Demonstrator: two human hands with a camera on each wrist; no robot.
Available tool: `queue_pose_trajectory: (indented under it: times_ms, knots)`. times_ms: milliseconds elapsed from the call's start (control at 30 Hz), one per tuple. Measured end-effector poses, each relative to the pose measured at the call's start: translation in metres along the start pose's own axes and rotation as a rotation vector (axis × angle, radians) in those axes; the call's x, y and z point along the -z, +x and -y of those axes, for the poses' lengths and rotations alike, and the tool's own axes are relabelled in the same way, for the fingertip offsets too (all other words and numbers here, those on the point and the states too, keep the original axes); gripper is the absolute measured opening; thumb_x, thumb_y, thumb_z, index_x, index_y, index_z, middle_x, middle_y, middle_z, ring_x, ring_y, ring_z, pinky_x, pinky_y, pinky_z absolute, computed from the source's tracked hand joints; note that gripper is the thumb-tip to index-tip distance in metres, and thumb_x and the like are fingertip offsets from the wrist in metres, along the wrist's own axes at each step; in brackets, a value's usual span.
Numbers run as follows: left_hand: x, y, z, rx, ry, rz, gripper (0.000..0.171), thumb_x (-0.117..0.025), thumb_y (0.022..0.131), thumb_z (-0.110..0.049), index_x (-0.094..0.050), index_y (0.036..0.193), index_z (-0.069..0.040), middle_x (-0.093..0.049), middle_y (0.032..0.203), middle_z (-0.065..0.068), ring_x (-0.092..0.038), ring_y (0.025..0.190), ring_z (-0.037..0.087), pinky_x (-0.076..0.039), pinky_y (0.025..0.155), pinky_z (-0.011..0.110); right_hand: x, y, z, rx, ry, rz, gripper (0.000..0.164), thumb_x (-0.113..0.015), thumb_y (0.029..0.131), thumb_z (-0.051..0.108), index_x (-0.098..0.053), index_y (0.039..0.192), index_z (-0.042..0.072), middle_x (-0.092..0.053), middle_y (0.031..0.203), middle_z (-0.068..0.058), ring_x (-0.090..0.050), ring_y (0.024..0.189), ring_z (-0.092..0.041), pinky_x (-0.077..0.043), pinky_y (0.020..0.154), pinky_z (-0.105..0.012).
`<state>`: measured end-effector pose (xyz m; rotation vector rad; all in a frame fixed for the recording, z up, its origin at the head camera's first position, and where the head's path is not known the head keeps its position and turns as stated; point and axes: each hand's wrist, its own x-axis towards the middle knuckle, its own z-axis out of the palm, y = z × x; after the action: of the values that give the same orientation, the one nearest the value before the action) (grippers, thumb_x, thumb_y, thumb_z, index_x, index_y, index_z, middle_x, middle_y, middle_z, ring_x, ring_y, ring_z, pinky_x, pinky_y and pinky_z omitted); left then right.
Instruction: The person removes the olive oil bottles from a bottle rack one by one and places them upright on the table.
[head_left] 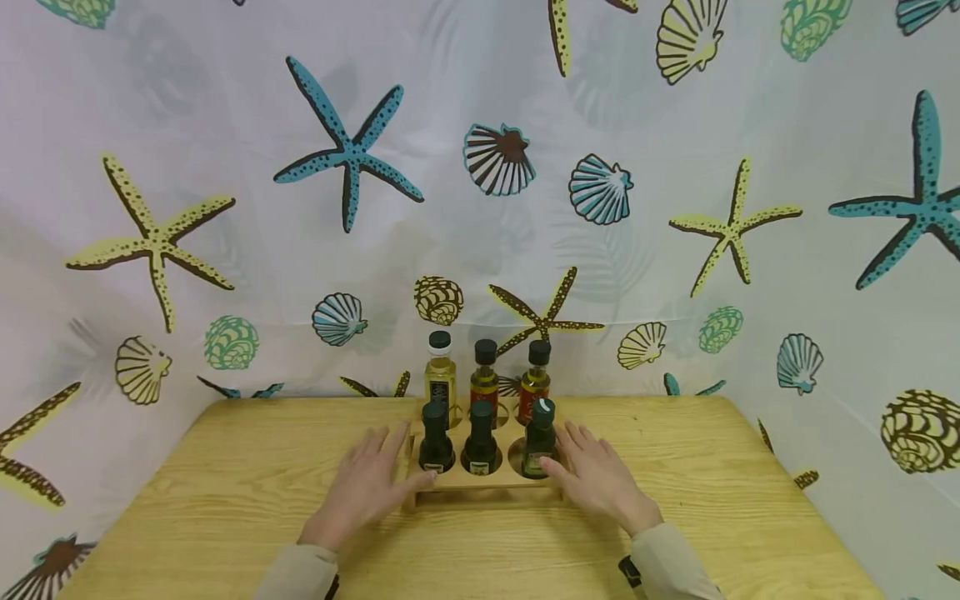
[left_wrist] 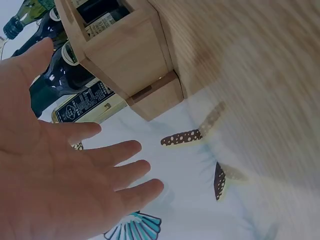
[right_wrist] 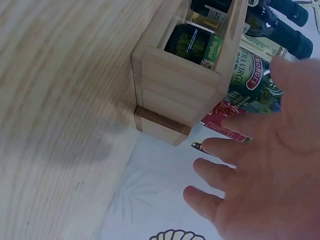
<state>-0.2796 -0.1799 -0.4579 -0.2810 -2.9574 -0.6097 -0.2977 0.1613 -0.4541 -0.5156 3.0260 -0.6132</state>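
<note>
A two-tier wooden bottle rack (head_left: pixel 491 481) stands on the table with bottles in its round holes. Its front row has two dark bottles (head_left: pixel 436 437) (head_left: pixel 481 438) and a green olive oil bottle (head_left: pixel 540 437) at the right. Behind them stand a pale yellow bottle (head_left: pixel 440 375) and two red-labelled bottles (head_left: pixel 485 379) (head_left: pixel 535 379). My left hand (head_left: pixel 367 482) is beside the rack's left end, fingers spread and thumb toward its front corner. At the right end my right hand (head_left: pixel 600 477) has its fingers extended, the thumb overlapping the olive oil bottle in the head view.
The wooden table (head_left: pixel 247 492) extends to both sides of the rack. A white cloth (head_left: pixel 480 250) printed with starfish and shells hangs close behind the rack and along both sides.
</note>
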Motion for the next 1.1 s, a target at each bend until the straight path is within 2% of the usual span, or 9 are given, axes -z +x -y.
queue_pose_trajectory:
  times_ms: [100,200,367,500,633,767,933,1100]
  knots:
    - [-0.001,0.003,0.001,-0.003,-0.061,0.007,0.098,-0.057,0.086,-0.069,-0.023,0.157,-0.011,-0.036,0.150,0.031,-0.034,0.137,0.052,-0.030,0.109,0.069,0.000,0.002,0.000,0.004,0.065,-0.044,0.073,-0.048,0.099,0.055,-0.035,0.153,0.009,-0.033,0.158,-0.015,-0.028,0.146,-0.036,-0.027,0.117,-0.057]
    - [-0.001,0.006,0.000,0.018,-0.157,0.023,0.097,-0.060,0.087,-0.065,-0.022,0.157,-0.010,-0.036,0.150,0.030,-0.037,0.135,0.050,-0.035,0.106,0.066,0.001,0.003,0.000,-0.005,0.180,-0.079,0.071,-0.059,0.095,0.050,-0.042,0.149,0.007,-0.044,0.151,-0.016,-0.040,0.140,-0.037,-0.035,0.113,-0.057]
    - [-0.002,0.009,-0.004,0.040,-0.318,0.087,0.095,-0.065,0.090,-0.054,-0.018,0.157,-0.006,-0.029,0.155,0.029,-0.030,0.141,0.049,-0.030,0.111,0.065,0.002,0.008,-0.001,-0.018,0.384,-0.156,0.060,-0.071,0.090,0.039,-0.056,0.138,0.006,-0.060,0.136,-0.014,-0.054,0.127,-0.033,-0.046,0.104,-0.051]
    - [-0.004,0.013,-0.003,0.067,-0.434,0.150,0.094,-0.067,0.089,-0.052,-0.018,0.158,-0.009,-0.027,0.158,0.024,-0.032,0.141,0.046,-0.031,0.111,0.064,0.001,0.014,-0.004,-0.024,0.544,-0.213,0.050,-0.075,0.088,0.031,-0.063,0.132,0.012,-0.067,0.125,-0.006,-0.061,0.116,-0.026,-0.053,0.096,-0.043]
    - [-0.003,0.014,-0.001,0.103,-0.573,0.197,0.088,-0.068,0.090,-0.047,-0.022,0.157,-0.014,-0.026,0.159,0.020,-0.035,0.140,0.043,-0.035,0.110,0.061,-0.002,0.017,-0.004,-0.023,0.723,-0.230,0.046,-0.077,0.086,0.024,-0.065,0.129,0.014,-0.067,0.123,-0.006,-0.062,0.113,-0.024,-0.053,0.097,-0.041]
    - [-0.004,0.013,0.002,0.103,-0.649,0.234,0.084,-0.071,0.091,-0.036,-0.025,0.156,-0.011,-0.029,0.157,0.023,-0.037,0.137,0.046,-0.038,0.108,0.060,-0.007,0.018,-0.003,-0.034,0.862,-0.226,0.048,-0.077,0.086,0.018,-0.063,0.131,0.010,-0.066,0.126,-0.011,-0.061,0.117,-0.028,-0.052,0.100,-0.042]
    - [-0.006,0.012,0.006,0.105,-0.682,0.263,0.081,-0.072,0.091,-0.032,-0.027,0.156,-0.012,-0.032,0.155,0.024,-0.038,0.135,0.050,-0.041,0.105,0.062,-0.012,0.021,-0.005,-0.062,0.955,-0.216,0.049,-0.076,0.087,0.015,-0.061,0.133,0.009,-0.064,0.129,-0.013,-0.060,0.121,-0.030,-0.052,0.100,-0.043]
    - [-0.007,0.013,0.008,0.111,-0.725,0.273,0.080,-0.073,0.090,-0.029,-0.030,0.155,-0.014,-0.037,0.151,0.025,-0.043,0.132,0.048,-0.048,0.099,0.056,-0.014,0.022,-0.007,-0.053,0.982,-0.190,0.053,-0.075,0.088,0.014,-0.057,0.137,0.006,-0.061,0.132,-0.017,-0.059,0.122,-0.034,-0.052,0.100,-0.044]
